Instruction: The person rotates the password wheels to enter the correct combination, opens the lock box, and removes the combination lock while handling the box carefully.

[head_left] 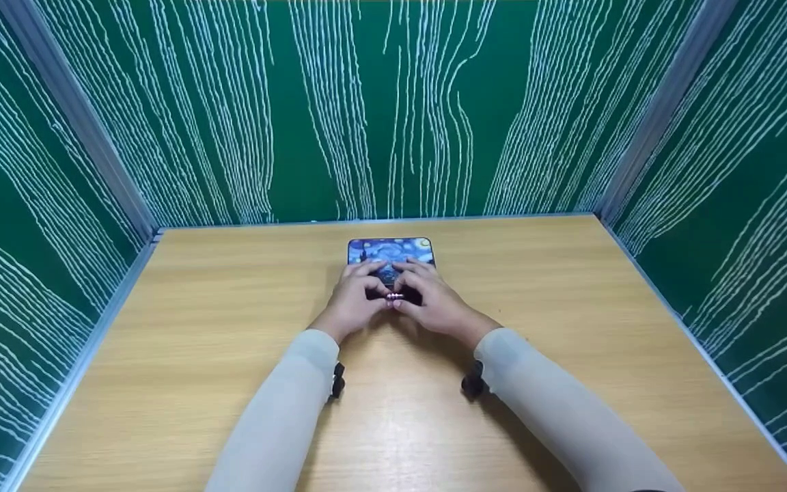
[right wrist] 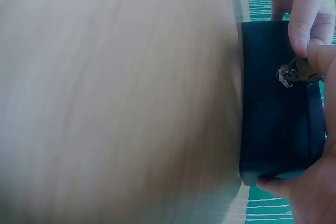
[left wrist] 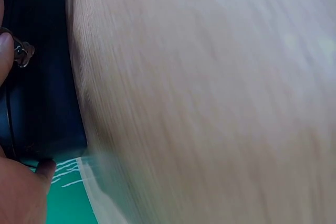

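A small box [right wrist: 270, 114] with dark sides and a blue swirling painted lid [head_left: 393, 251] stands on the table. On its front is a metal clasp [right wrist: 286, 75], also visible in the left wrist view as a small metal clasp [left wrist: 23, 53]. My left hand [head_left: 357, 301] and right hand [head_left: 438, 304] meet at the front of the box. Thumb and index finger of each hand pinch the clasp from either side. The other fingers lie along the lid and the box's sides. Fingertips partly cover the clasp's upper part.
The wooden table [head_left: 393, 410] spreads around the box on all sides. Green walls [head_left: 380, 109] with wavy white lines enclose its back and sides, with grey metal posts [head_left: 79, 116] at the corners. Dark wrist devices [head_left: 473, 381] sit under the sleeves.
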Demonstrator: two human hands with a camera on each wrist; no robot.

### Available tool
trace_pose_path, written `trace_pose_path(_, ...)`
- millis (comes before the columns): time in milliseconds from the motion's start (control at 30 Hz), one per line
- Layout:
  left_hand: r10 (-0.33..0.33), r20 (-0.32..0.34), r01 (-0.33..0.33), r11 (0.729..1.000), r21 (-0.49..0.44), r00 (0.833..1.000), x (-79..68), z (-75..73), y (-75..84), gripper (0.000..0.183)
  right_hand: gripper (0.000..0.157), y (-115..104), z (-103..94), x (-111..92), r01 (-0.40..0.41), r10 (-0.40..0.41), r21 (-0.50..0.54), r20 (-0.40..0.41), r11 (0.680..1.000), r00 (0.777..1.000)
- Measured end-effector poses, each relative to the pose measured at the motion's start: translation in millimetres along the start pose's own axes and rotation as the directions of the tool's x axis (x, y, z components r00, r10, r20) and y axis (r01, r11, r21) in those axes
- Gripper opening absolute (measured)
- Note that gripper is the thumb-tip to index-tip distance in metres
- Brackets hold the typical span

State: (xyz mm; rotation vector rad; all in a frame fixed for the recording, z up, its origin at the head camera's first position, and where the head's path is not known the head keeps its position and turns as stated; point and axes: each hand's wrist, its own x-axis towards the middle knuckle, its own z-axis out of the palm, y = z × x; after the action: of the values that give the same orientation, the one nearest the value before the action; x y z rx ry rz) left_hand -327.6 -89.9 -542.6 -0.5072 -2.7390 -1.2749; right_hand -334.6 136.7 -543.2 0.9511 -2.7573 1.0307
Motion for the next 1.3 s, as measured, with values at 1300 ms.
trace_pose_path(1300,0.008,0.007,-0.009,1.000,0.019,1.000,-0.1,-1.0,0.8,0.006,0.013,2.4,-0.7,0.0,-0.036,0.036,0.006,0.025,0.999,0.999)
